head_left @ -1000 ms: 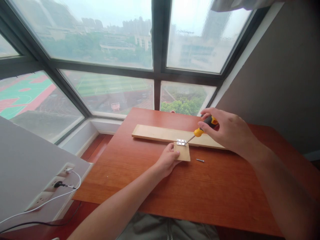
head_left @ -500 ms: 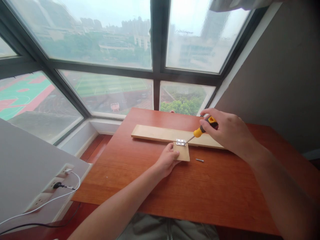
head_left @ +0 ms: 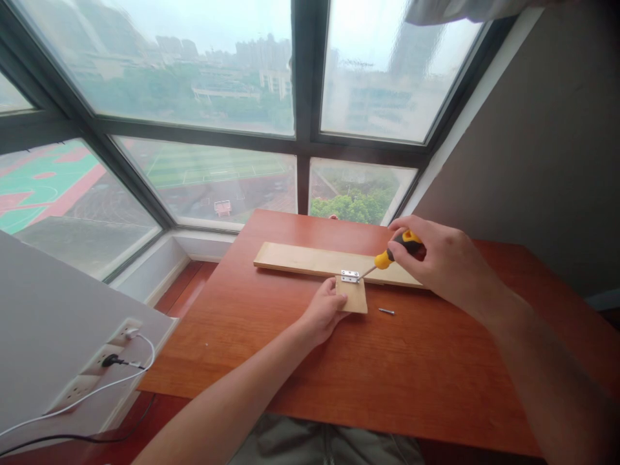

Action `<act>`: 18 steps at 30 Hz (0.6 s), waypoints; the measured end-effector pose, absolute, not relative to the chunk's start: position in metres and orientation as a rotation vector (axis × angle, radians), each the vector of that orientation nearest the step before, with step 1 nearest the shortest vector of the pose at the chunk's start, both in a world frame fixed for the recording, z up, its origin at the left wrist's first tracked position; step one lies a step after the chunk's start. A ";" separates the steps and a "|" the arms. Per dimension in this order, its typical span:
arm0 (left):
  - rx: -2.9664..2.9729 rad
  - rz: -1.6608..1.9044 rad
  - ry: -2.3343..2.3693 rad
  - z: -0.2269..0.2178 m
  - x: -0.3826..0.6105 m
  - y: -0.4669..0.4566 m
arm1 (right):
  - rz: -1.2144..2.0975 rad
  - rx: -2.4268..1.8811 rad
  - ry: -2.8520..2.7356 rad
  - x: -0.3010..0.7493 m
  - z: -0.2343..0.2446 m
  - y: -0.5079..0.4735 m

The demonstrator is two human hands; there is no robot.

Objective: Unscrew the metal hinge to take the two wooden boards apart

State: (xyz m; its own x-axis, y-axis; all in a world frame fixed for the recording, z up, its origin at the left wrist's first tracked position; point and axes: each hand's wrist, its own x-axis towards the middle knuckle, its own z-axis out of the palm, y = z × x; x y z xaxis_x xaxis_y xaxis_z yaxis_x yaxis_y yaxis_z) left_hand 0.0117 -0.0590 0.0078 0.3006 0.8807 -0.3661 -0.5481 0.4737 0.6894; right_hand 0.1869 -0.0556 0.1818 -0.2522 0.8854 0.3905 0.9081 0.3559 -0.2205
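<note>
My left hand (head_left: 328,311) grips a small square wooden board (head_left: 354,301) by its left edge, thumb on top. A silver metal hinge (head_left: 349,276) lies along the board's far edge. My right hand (head_left: 436,255) is closed round the black and yellow handle of a screwdriver (head_left: 382,259). The shaft slants down to the left, and its tip meets the hinge's right near corner. Whether a screw head sits under the tip is too small to tell. Behind the small board, a long wooden plank (head_left: 300,259) lies across the table, its right part hidden by my right hand.
A loose screw (head_left: 386,311) lies on the reddish-brown table (head_left: 416,374), right of the small board. Large windows stand beyond the table's far edge. At left, a wall socket (head_left: 104,358) holds plugs with a white cable and a black cable.
My right hand's fingers have shifted slightly round the screwdriver handle. The tip stays on the hinge, and my left hand and the small board have hardly moved.
</note>
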 end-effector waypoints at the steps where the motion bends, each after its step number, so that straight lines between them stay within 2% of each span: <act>1: 0.485 0.999 0.802 0.008 0.012 -0.059 | -0.026 -1.541 -2.187 0.188 0.182 -0.056; 5: 0.485 0.997 0.803 0.008 0.012 -0.059 | 0.064 -1.514 -2.233 0.191 0.185 -0.057; 11: 0.489 0.995 0.803 0.009 0.012 -0.059 | -0.053 -1.547 -2.190 0.190 0.182 -0.055; 18: 0.489 0.996 0.812 0.011 0.012 -0.060 | -0.030 -1.554 -2.240 0.190 0.185 -0.056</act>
